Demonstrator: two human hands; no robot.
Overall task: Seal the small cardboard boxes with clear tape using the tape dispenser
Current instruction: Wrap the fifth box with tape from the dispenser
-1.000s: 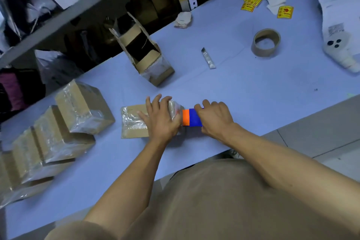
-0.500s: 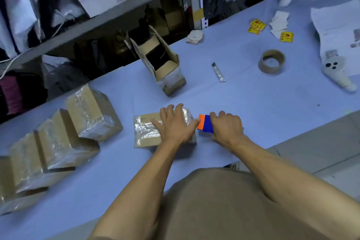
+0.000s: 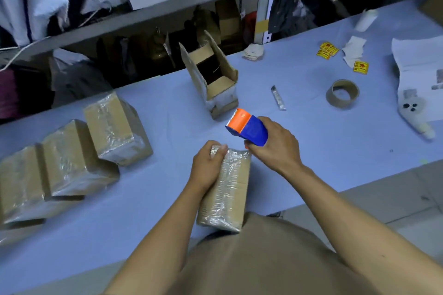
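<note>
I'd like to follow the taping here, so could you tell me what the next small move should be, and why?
Probably bring the tape dispenser down onto the far end of the box. The right hand holds it lifted just beyond that end, while the left hand grips the box, which points away from the person.

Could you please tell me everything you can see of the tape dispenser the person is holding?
The tape dispenser is a small handheld one with a blue body and an orange front end, plastic by its look. At the orange tip a pale edge shows, perhaps the blade or tape. The right hand grips its rear, fingers curled round the blue part. It is held tilted, orange end pointing away and to the left, just beyond the far end of the taped box that the left hand holds. Whether it touches that box cannot be told.
</note>
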